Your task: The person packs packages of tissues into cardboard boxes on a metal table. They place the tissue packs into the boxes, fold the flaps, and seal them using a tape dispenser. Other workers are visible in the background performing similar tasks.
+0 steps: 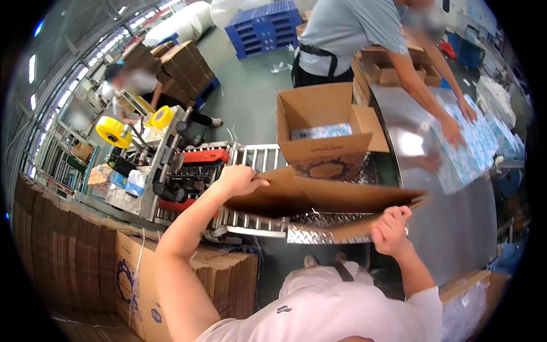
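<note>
Between my two hands is a brown cardboard carton (347, 196), partly unfolded, with its walls still close together. My left hand (240, 181) is closed on its left end, thumb pointing right. At the right end, my right hand (391, 229) grips the near panel in a closed fist. Just beyond stands an open carton (316, 108) with raised flaps and a dark printed pattern on its near side. Blue-and-white packs (322, 131) lie inside it. The held carton is above a diamond-patterned metal plate (307, 233) at the end of the roller conveyor (256, 223).
A metal table (456, 228) runs along the right. Across it, a co-worker's hands (454, 132) rest on blue-and-white packs (473, 151). A taping machine with yellow rolls (114, 131) stands left. Flat carton stacks (62, 239) fill the lower left; blue pallets (265, 28) stand behind.
</note>
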Available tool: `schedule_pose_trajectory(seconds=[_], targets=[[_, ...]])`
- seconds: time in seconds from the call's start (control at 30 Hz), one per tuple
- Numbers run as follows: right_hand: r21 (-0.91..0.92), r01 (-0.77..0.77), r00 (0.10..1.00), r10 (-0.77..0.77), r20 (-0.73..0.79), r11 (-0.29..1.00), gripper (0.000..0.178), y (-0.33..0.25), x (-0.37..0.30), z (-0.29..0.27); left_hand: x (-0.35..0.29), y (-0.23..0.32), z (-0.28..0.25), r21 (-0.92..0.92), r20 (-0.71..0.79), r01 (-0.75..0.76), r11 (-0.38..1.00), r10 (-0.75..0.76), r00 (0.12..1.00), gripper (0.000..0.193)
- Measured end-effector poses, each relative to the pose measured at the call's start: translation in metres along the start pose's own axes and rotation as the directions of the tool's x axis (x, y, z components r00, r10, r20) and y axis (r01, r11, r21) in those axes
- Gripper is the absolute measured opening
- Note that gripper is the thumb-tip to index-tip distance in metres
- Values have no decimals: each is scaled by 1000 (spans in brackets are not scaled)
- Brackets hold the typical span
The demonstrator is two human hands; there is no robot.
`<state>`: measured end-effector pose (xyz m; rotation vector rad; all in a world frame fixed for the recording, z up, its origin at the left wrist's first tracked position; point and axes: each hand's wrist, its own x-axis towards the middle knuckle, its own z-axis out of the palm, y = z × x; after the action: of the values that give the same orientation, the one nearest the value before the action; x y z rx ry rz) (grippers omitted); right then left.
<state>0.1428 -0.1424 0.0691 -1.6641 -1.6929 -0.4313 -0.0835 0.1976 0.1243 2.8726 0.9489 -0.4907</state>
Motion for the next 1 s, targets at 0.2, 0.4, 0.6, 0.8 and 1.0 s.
schedule_pose_trajectory(seconds=[0.2,0.4,0.6,0.8,1.0], targets=[[463,247,866,-408,289,851,31,13,12,37,11,81,33,24,358,-213,977,190,914,41],[8,219,904,-206,373,976,21,37,-1,85,-2,112,151,-391,173,-391,833,484,858,39],[-342,-183,865,316,388,922,45,70,-51,76,-123,59,141,-617,-30,-696,367,873,487,64],[53,-405,303,79,950,913,34,65,59,31,-139,53,199,-905,422,422,54,232,876,55],[-289,48,965,31,261,956,51,40,82,54,-118,70,153,-823,565,559,99,34,825,75]])
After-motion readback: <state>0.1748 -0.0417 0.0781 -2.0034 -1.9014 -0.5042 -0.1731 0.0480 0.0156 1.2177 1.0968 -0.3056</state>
